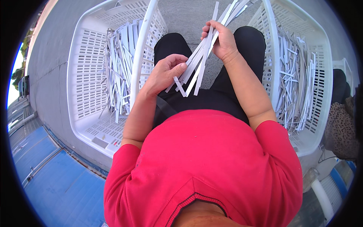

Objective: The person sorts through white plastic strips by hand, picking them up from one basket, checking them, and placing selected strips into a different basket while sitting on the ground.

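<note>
A loose bundle of long, thin white strips (204,53) slants across my lap, fanned out at both ends. My right hand (224,41) is closed around its upper part, with the strips running out past the fingers on the far side. At the lower left of the bundle, my left hand (168,73) has its fingers curled and its thumb against the strips. Some fingertips are hidden behind them. A few short ends stick out below my left thumb, one bent at an angle. What the strips are made of, I cannot tell.
A white slatted plastic basket (84,75) with many similar strips (120,64) stands to my left. Another white basket (321,68), also holding strips (295,81), is at my right. Grey concrete floor (185,15) lies between them. Someone in patterned clothing (342,123) is at the far right.
</note>
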The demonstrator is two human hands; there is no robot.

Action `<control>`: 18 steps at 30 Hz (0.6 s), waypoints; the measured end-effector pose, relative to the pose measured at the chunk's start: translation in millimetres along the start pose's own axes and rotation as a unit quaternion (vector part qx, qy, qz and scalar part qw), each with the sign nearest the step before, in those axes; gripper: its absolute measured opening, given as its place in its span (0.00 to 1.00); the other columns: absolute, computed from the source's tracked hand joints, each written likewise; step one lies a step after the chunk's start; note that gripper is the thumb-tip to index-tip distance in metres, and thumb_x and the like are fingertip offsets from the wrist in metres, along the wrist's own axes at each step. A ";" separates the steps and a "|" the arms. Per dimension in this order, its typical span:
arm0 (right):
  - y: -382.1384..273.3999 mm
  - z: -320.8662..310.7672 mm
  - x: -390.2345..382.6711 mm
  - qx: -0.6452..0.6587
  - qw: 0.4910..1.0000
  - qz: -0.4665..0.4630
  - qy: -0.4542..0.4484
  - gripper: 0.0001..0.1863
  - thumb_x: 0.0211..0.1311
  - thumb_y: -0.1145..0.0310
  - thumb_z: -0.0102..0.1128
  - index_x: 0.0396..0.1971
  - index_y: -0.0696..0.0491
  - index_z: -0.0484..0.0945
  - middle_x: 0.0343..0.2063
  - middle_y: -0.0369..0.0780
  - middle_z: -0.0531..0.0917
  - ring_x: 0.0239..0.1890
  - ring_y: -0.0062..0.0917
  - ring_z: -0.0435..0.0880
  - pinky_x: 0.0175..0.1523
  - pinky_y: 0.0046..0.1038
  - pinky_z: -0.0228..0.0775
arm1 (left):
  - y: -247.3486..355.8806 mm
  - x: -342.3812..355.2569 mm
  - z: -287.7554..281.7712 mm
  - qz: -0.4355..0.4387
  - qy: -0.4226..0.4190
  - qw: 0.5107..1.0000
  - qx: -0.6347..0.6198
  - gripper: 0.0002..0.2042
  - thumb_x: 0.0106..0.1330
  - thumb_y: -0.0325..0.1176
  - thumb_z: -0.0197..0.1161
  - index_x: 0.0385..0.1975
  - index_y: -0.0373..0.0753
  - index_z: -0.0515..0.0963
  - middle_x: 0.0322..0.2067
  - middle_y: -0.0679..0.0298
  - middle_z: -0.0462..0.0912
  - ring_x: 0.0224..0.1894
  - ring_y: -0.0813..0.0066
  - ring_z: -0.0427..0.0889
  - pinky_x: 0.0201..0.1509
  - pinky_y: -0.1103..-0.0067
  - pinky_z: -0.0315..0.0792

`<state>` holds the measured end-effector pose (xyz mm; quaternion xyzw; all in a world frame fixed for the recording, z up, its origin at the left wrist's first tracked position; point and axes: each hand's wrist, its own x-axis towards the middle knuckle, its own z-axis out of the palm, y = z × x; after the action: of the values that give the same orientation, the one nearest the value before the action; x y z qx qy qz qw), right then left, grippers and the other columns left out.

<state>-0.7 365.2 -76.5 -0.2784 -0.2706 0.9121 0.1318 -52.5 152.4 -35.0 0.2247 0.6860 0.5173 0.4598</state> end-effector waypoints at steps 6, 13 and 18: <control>0.1 1.1 -0.8 -0.028 0.997 -0.022 -0.068 0.07 0.54 0.73 0.59 0.31 0.57 0.72 0.25 0.39 0.78 0.27 0.24 0.78 0.35 0.26 0.75 | -8.2 7.4 10.5 -0.016 0.026 0.998 0.060 0.08 0.62 0.27 0.56 0.39 0.31 0.72 0.30 0.66 0.78 0.31 0.84 0.75 0.34 0.87 0.69; 1.9 5.4 3.4 -0.056 0.995 -0.051 -0.068 0.09 0.48 0.79 0.58 0.31 0.58 0.72 0.32 0.45 0.79 0.32 0.29 0.81 0.34 0.29 0.76 | -7.7 8.1 3.6 0.055 0.194 0.953 0.227 0.07 0.60 0.28 0.51 0.33 0.31 0.72 0.25 0.56 0.80 0.29 0.69 0.79 0.34 0.76 0.71; -1.5 3.1 1.1 -0.039 0.995 -0.013 -0.090 0.11 0.48 0.80 0.57 0.34 0.58 0.72 0.34 0.47 0.79 0.37 0.33 0.82 0.39 0.31 0.77 | -4.4 4.0 -3.1 0.064 0.203 0.944 0.254 0.08 0.63 0.28 0.49 0.39 0.33 0.71 0.30 0.59 0.81 0.29 0.76 0.78 0.35 0.79 0.71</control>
<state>-3.2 365.5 -74.0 -0.1965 -0.3200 0.9206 0.1074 -56.3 152.4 -40.5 0.2674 0.8575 0.3889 0.2048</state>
